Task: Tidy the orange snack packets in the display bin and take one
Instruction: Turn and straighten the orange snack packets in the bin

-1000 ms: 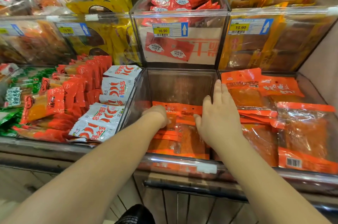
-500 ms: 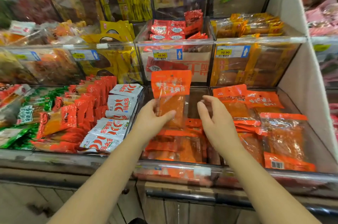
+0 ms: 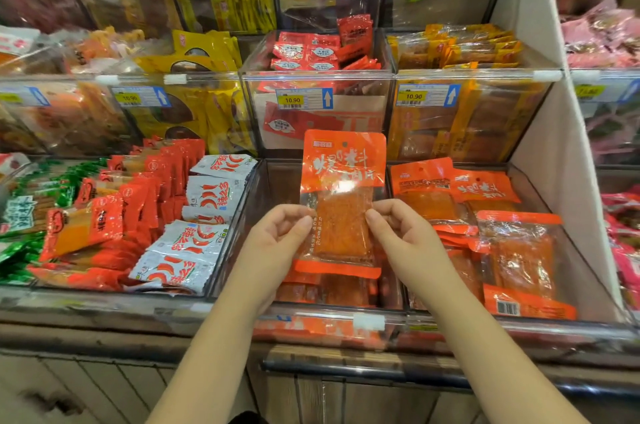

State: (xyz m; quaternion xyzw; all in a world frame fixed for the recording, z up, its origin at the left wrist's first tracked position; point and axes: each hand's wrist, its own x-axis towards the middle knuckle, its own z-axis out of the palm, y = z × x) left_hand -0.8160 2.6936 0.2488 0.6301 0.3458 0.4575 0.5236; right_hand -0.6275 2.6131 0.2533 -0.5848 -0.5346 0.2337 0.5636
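Here, the orange snack packet (image 3: pixel 343 202) was held upright above the middle display bin (image 3: pixel 277 181), clear of the stack below. The left hand (image 3: pixel 277 243) pinched its left edge between thumb and curled fingers. The right hand (image 3: pixel 405 240) pinched the right edge the same way, so the packet sat between the two hands, with its printed orange header above the fingertips and its lower seal below them. Under it, more orange packets (image 3: pixel 332 290) lay flat in the near part of the bin. Just to the right, a neighbouring bin (image 3: pixel 585 271) held similar orange packets in a loose heap. To the left, white chilli-printed packets (image 3: pixel 194 250) lay beside red ones. Farther back, a yellow 10.90 price label (image 3: pixel 301 98) faced out from a clear bin.
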